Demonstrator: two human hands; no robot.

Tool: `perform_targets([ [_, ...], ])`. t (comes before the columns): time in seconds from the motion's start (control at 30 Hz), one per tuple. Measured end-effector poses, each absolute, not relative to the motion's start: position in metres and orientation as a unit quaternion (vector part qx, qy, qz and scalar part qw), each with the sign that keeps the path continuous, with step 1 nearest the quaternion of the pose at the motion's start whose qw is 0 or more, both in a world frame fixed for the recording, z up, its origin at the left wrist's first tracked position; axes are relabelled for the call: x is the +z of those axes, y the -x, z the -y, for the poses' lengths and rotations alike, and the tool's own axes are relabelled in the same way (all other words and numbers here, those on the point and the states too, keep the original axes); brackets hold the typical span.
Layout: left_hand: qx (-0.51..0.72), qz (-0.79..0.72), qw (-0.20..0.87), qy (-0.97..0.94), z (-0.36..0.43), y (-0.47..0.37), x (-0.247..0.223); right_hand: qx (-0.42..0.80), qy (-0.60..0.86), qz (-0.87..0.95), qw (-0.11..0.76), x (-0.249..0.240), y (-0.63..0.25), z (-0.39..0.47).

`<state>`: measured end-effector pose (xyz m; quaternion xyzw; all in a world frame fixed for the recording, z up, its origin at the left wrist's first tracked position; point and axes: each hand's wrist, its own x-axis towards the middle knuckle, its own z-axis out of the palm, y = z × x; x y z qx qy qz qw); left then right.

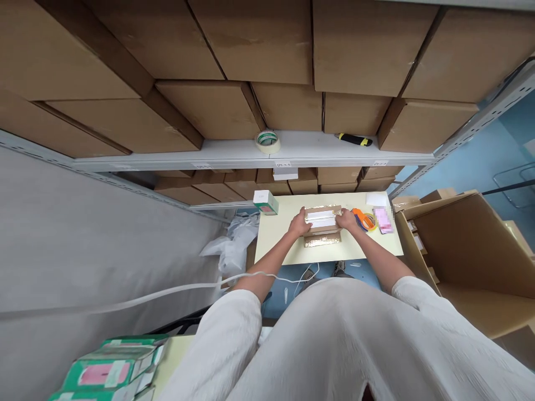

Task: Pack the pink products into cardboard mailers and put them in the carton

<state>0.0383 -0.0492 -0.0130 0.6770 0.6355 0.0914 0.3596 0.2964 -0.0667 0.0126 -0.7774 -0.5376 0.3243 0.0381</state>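
Observation:
On the pale yellow table (284, 250) a small cardboard box (322, 229) lies between my hands. White contents, perhaps small boxes or paper, show in its middle, and shiny clear tape runs along its near flap. My left hand (299, 223) grips the box's left side, thumb over the edge. Its right side is held by my right hand (345, 218). Just right of that hand lie an orange tape dispenser (360, 218) and a yellow ring (370, 221), perhaps a tape roll. A pink printed packet (383, 219) lies further right. At the table's far left stands a white and green box (266, 201).
Shelves of cardboard boxes (267, 50) rise ahead. A tape roll (267, 141) and a black and yellow utility knife (353, 139) lie on the shelf edge. A large open carton (480, 250) stands right. A white cable (175, 288) crosses left; green boxes (108, 367) sit lower left.

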Motion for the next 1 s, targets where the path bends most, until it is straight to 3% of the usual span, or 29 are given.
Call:
perform_targets([
  [0.4,0.153,-0.645,0.342,-0.666,0.061,-0.039,0.024,0.271,0.75,0.596,0.095,0.043,-0.292,0.089],
  [0.63,0.148,-0.638,0.287,-0.699,0.067,-0.04,0.022,0.221,0.75,0.614,0.109,0.044,-0.275,0.095],
  [1.0,0.187,-0.589,0.323,-0.716,0.083,-0.014,0.012,0.243,0.704,0.661,0.09,0.039,-0.29,0.113],
])
